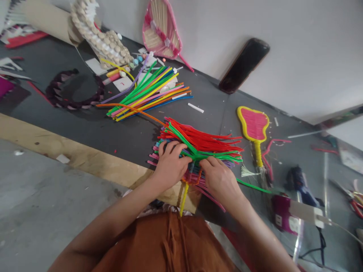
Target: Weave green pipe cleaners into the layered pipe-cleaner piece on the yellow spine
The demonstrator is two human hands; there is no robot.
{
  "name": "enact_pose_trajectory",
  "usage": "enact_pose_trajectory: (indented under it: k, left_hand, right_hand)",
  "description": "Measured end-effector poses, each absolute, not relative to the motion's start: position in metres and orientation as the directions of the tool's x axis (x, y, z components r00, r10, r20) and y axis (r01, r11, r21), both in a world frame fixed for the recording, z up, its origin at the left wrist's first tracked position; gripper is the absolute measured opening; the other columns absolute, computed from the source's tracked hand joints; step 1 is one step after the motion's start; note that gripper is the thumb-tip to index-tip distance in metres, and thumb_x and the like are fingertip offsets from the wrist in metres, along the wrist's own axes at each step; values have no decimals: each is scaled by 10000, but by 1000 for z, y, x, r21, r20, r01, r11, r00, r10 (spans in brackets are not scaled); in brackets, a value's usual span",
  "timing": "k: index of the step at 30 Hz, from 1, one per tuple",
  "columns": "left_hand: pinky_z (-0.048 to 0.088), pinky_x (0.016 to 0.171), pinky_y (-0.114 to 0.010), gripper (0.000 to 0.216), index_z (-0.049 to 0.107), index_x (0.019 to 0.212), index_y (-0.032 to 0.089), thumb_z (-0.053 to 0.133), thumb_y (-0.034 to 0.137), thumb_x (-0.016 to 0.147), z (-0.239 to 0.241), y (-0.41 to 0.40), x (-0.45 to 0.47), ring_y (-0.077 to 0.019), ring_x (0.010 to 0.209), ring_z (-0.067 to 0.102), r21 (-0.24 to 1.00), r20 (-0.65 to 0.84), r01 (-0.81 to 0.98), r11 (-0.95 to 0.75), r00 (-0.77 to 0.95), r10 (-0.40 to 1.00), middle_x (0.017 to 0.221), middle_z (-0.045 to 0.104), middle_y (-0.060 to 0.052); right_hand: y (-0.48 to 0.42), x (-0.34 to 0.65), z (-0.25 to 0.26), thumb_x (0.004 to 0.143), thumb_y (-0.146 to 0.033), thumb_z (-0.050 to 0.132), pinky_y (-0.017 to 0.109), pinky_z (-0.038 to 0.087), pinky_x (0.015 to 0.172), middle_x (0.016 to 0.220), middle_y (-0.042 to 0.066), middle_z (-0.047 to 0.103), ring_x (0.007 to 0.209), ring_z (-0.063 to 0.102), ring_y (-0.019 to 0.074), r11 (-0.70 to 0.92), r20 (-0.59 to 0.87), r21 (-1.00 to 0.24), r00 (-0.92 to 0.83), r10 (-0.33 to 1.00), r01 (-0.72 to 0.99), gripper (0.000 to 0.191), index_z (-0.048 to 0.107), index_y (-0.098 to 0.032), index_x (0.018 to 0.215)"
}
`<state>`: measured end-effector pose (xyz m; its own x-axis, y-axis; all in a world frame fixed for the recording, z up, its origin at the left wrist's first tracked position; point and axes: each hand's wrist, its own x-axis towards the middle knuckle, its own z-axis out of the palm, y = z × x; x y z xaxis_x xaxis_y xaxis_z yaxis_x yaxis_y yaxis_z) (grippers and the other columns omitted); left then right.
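A bundle of pipe cleaners lies across the table's front edge, with red pipe cleaners [210, 138] fanned along its far side. Green pipe cleaners [196, 154] cross its middle and meet in a bend between my hands. My left hand [172, 162] is closed over the left part of the bundle, fingertips on the green strands. From the right, my right hand [217, 174] pinches near the same bend; its fingertips are partly hidden. Below, a yellow pipe cleaner [184, 199] sticks out toward me, beside a twisted orange pipe cleaner [199, 176].
Loose multicoloured pipe cleaners [150, 92] lie behind on the left, near a dark braided ring [75, 104]. A pink leaf-shaped fan [161, 32] and a phone [244, 65] lean on the wall. To the right are a yellow-rimmed fan [255, 124], a power socket [283, 213] and pliers [354, 202].
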<state>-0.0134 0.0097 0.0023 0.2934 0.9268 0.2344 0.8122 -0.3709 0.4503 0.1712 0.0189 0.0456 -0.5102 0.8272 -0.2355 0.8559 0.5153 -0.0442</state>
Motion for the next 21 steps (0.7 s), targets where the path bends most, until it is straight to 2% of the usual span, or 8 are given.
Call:
enact_pose_trajectory:
  k: [8,14,21]
  left_hand:
    - [295,1018,-564,178,741,878,292,596,196,841,1,9,-13,-290,1164,464,454,238,809,-373,294,926,1202,582,-66]
    - [298,1019,-564,170,742,873,291,605,196,838,1,9,-13,-294,1169,463,446,239,815,-370,290,927,1192,589,-68]
    - [289,1021,-551,172,736,894,285,583,217,855,-2,10,-15,-297,1169,442,426,258,816,-390,304,917,1196,579,-70]
  right_hand:
    - [17,182,44,910,-59,426,280,362,748,894,53,621,848,545,192,472,-213,-77,-478,852,878,257,641,-192,957]
    - [16,173,43,922,-92,457,286,363,725,888,60,629,846,556,199,469,-225,-36,-465,856,882,205,639,-186,934]
    - [8,166,34,922,-87,462,280,371,720,860,57,627,803,567,184,450,-208,-69,-454,866,890,174,613,-174,922]
